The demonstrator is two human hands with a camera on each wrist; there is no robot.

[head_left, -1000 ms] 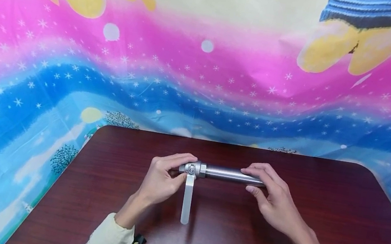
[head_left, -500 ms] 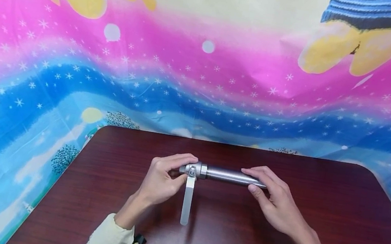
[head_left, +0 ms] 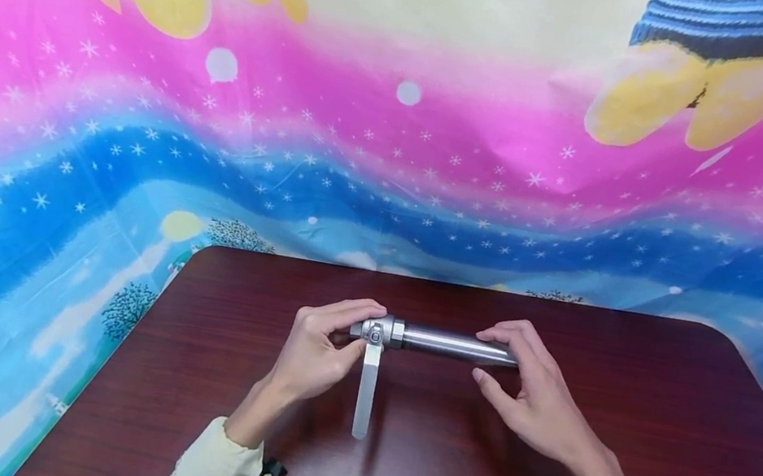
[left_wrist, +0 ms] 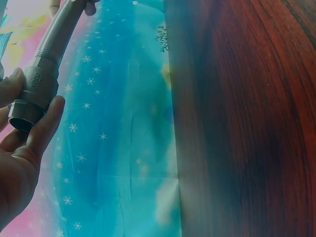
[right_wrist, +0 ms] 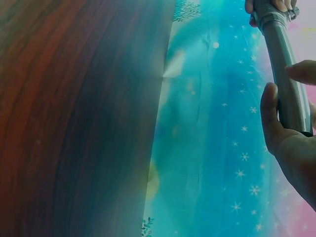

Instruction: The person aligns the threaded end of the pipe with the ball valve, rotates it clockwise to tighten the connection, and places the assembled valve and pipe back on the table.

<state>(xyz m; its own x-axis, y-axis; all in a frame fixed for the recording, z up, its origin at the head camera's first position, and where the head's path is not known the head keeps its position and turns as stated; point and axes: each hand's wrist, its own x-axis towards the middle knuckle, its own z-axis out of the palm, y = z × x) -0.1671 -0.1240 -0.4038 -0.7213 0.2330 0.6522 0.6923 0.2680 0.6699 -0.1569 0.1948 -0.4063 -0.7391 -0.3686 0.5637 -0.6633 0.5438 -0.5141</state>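
A steel ball valve (head_left: 383, 326) with a flat lever handle (head_left: 365, 396) is joined to a smooth metal pipe (head_left: 447, 342). My left hand (head_left: 316, 352) grips the valve's left end between thumb and fingers, and the lever points toward me. In the left wrist view, the valve body (left_wrist: 40, 84) shows raised lettering and an open hexagonal end. Around the pipe's right end is my right hand (head_left: 546, 398), its fingers along the far side and its thumb spread below, apart from the pipe. The right wrist view shows the pipe (right_wrist: 286, 69) between thumb and fingers.
The assembly is held over a dark reddish-brown table (head_left: 451, 462) with rounded far corners. A colourful printed cloth (head_left: 393, 157) hangs behind and beside the table. Dark wrist devices (head_left: 269, 475) sit at both pale sleeves.
My right thumb has come away from the pipe, and the right fingers have loosened and shifted slightly. The left hand keeps its grip on the ball valve, which stays nearly in place.
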